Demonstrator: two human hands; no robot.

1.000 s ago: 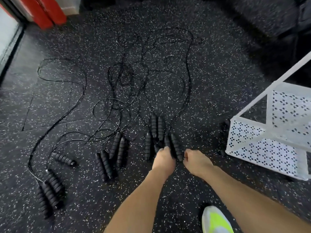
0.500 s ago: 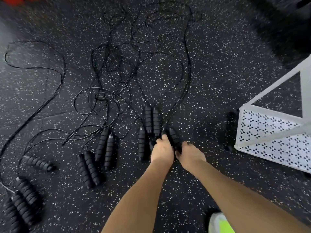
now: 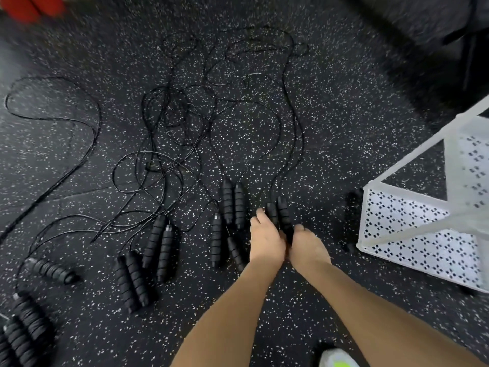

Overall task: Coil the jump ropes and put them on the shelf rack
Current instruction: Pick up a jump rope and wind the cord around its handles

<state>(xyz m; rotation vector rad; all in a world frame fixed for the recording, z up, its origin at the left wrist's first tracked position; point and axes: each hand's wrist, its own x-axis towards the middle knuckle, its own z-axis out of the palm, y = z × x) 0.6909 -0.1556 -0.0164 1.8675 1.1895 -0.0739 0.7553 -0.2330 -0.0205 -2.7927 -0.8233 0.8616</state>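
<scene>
A black rubber floor (image 3: 330,123) flecked with white fills the view. Just right of centre, a pair of ribbed black handles (image 3: 277,213) lies side by side, pointing toward twelve o'clock, their thin black cord (image 3: 296,120) running away up the floor. The left hand (image 3: 266,241) curls its fingers around the near ends of this pair, and the right hand (image 3: 307,245), touching the left, is closed on the same handles from the three o'clock side. Just beside them at nine o'clock lie two more handles (image 3: 233,201) together, with another two (image 3: 225,243) below those. Farther toward eight o'clock are further handle pairs (image 3: 146,260), and a cluster (image 3: 23,327) sits at the lower left edge. Their cords form a loose tangle (image 3: 169,133) toward eleven o'clock. At three o'clock, well apart from the hands, stands the white perforated shelf rack (image 3: 412,234). At six o'clock a shoe (image 3: 337,360) with a yellow-green toe shows. Red objects (image 3: 29,6), blurred, sit at the top left corner.
</scene>
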